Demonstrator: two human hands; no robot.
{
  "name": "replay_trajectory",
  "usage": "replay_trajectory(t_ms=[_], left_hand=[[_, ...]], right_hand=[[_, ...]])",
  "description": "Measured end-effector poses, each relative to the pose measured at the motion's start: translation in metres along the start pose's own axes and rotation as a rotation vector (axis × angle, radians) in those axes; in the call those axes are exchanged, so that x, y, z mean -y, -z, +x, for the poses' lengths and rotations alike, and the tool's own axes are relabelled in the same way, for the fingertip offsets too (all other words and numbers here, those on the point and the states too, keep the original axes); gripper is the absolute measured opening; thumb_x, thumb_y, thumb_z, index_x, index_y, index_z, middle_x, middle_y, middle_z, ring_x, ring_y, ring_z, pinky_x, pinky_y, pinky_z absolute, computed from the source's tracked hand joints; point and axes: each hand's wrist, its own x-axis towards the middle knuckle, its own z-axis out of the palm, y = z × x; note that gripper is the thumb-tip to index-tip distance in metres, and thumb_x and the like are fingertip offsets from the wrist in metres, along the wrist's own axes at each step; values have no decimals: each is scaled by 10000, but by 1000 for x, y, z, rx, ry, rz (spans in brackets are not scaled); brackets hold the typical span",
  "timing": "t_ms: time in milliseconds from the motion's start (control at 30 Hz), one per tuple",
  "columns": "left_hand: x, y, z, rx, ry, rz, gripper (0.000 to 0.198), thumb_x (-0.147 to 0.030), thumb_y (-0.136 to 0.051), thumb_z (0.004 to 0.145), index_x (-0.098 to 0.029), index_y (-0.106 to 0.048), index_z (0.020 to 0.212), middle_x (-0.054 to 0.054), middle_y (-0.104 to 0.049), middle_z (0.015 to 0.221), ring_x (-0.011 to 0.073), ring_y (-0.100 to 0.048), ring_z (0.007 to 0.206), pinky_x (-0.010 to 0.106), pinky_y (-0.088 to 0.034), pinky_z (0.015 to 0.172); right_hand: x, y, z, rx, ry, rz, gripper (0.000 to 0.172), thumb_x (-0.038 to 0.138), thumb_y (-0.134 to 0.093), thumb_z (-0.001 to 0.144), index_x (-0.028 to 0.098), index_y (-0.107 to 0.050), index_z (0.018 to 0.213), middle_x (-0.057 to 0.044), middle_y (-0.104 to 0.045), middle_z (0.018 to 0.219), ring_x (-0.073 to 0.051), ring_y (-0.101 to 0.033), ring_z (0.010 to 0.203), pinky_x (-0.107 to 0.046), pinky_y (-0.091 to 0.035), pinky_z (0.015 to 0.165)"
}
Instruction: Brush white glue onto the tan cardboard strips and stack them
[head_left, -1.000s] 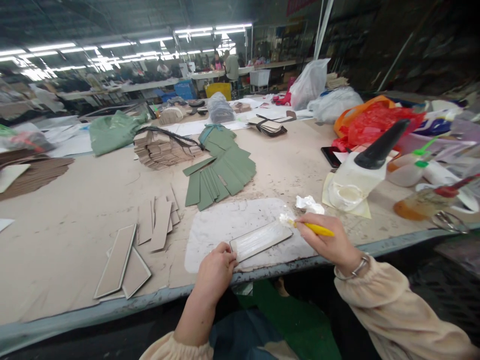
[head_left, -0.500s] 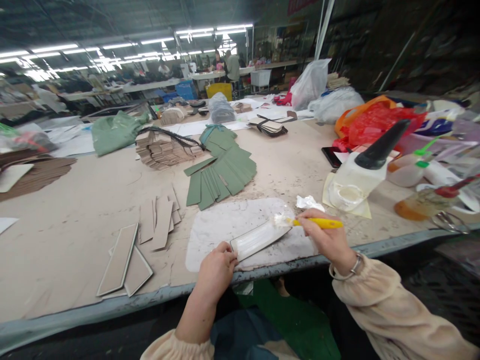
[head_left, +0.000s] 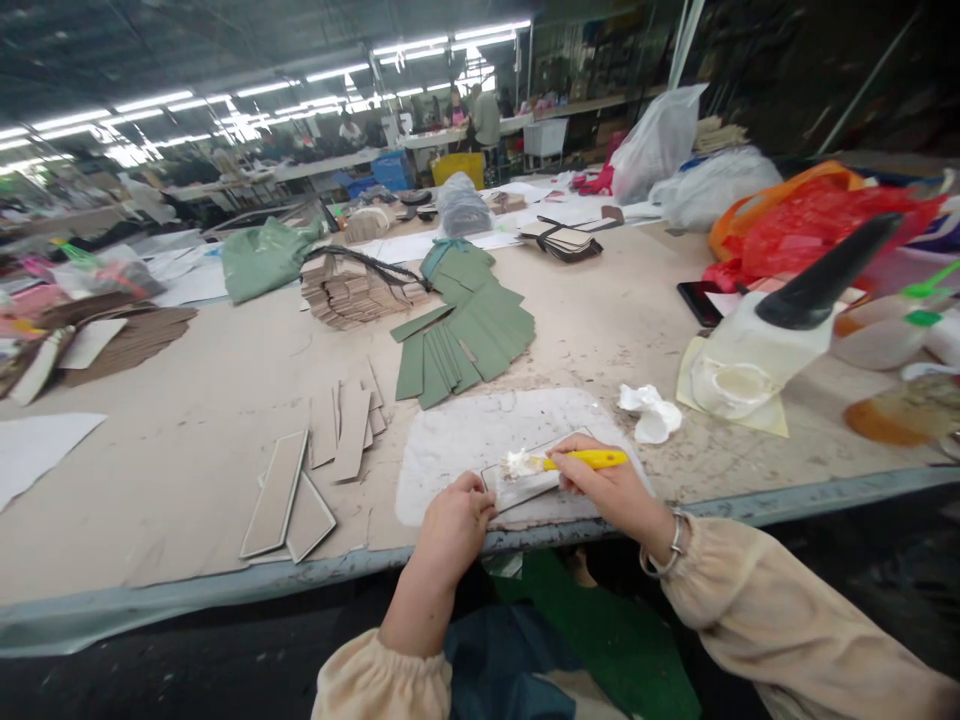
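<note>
My right hand [head_left: 609,488] grips a yellow-handled brush [head_left: 596,459] whose bristles are thick with white paste. The bristles rest on a long rectangular panel [head_left: 529,487], near its left end. With fingers pressed together, my left hand [head_left: 459,515] pins the panel's left end. Beneath the panel lies a whitish sheet [head_left: 431,445] at the table's front edge. To the left, finished-looking bordered panels [head_left: 277,492] overlap each other, and narrow beige strips [head_left: 351,435] lie behind them. A fan of green pieces [head_left: 472,340] spreads beyond the sheet.
A cut white jug [head_left: 750,360] with a black top stands at right on yellow paper, beside crumpled white material [head_left: 651,412]. Tied beige stacks [head_left: 360,290], a green bag [head_left: 270,258] and red plastic bags [head_left: 817,225] sit farther back. People work in the distance.
The brush in my right hand has moved left along the panel, from its right end to near its left end. My left hand still holds the panel. The view has shifted slightly.
</note>
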Motion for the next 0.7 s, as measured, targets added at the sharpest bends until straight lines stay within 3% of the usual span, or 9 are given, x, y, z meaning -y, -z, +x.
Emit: replay_trajectory(t_ms=[267, 400, 533, 700], left_hand=[[-1, 0, 1, 8, 10, 2, 197, -236, -515, 860, -226, -709, 829, 11, -581, 1029, 116, -585, 780, 223, -424, 769], [-2, 1, 0, 11, 43, 32, 178, -261, -532, 852, -244, -709, 853, 1, -581, 1046, 122, -585, 783, 230, -423, 740], [-4, 3, -1, 23, 52, 47, 173, -278, -537, 854, -253, -708, 853, 0, -580, 1046, 125, -582, 800, 229, -415, 716], [-3, 1, -1, 15, 48, 40, 197, -285, -517, 869, -254, -711, 877, 3, -580, 1041, 118, -581, 788, 227, -408, 723]], right_hand=[[-9, -21, 5, 92, 34, -48, 194, 351, -496, 848, 196, -606, 813, 27, -596, 606, -116, -550, 560, -244, -438, 578], [-2, -9, 5, 56, 127, -194, 148, 268, -510, 817, 200, -611, 734, 23, -598, 635, -122, -550, 611, -248, -423, 606], [5, 8, 2, -10, 80, -178, 176, 306, -501, 833, 198, -612, 749, 20, -586, 606, -131, -547, 589, -258, -430, 599], [3, -2, -2, 77, 32, -73, 175, 319, -497, 834, 196, -611, 785, 22, -592, 583, -127, -557, 564, -248, -442, 581]])
